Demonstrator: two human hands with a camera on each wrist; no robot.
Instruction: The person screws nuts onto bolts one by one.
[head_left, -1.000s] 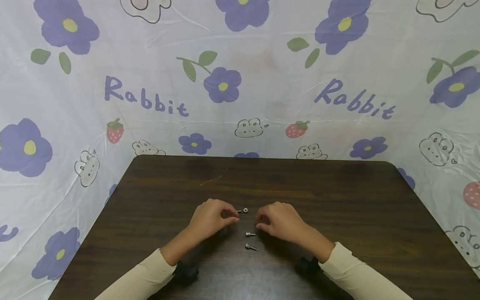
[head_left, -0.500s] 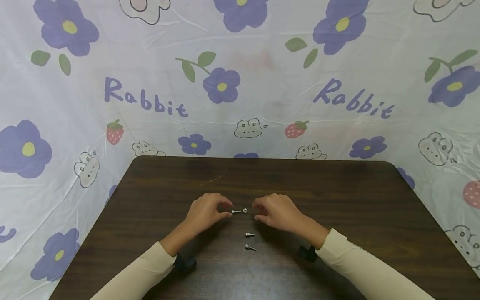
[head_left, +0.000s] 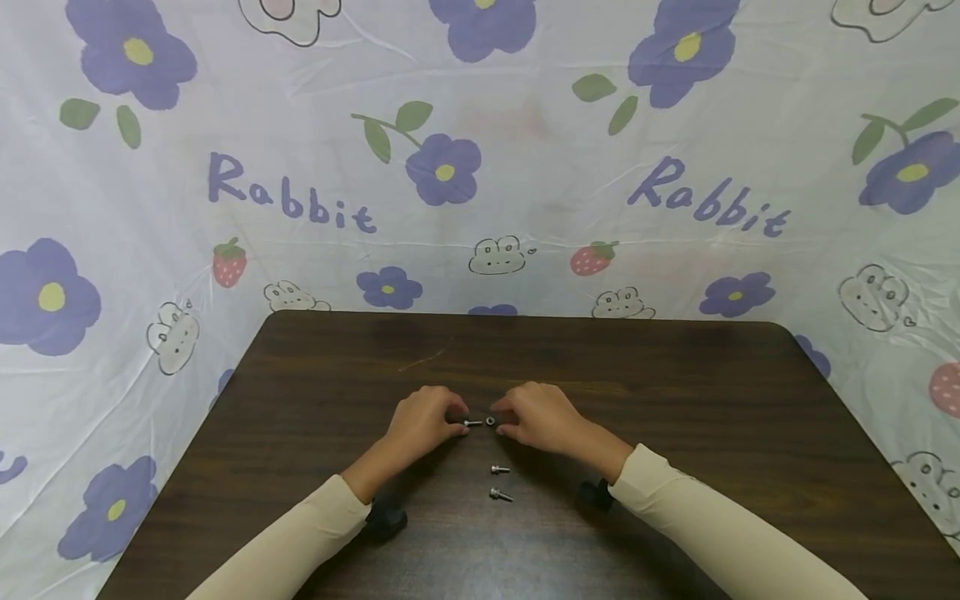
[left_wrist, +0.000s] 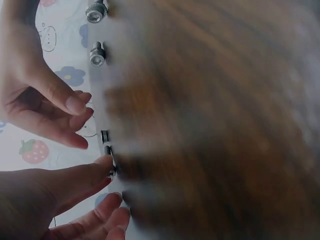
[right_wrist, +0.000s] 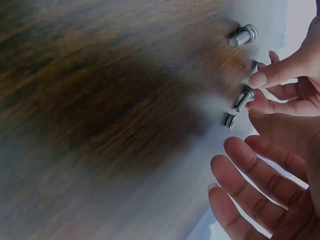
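A small metal bolt (head_left: pixel 472 423) lies on the dark table, its head toward my left hand (head_left: pixel 423 419). The left thumb and index finger stand on either side of that head, curved with a gap between them. Just right of the bolt's shank end is a small metal nut (head_left: pixel 491 421), apart from it. My right hand (head_left: pixel 546 419) is beside the nut, thumb and index finger parted and holding nothing. In the right wrist view its other fingers (right_wrist: pixel 245 180) spread loosely near the nut (right_wrist: pixel 230 120).
Nearer the body lie two more bolts, one (head_left: pixel 500 470) and another (head_left: pixel 501 495), each with a thick collar at its head. The wood-grain table (head_left: pixel 637 367) backs onto a printed cloth (head_left: pixel 555 167). Dark wrist cameras hang under both sleeves.
The left hand has drawn back left, baring the bolt's whole length, then stayed near its head. The right hand has moved left and farther away to the nut. Bolt and nut lie nearly unmoved.
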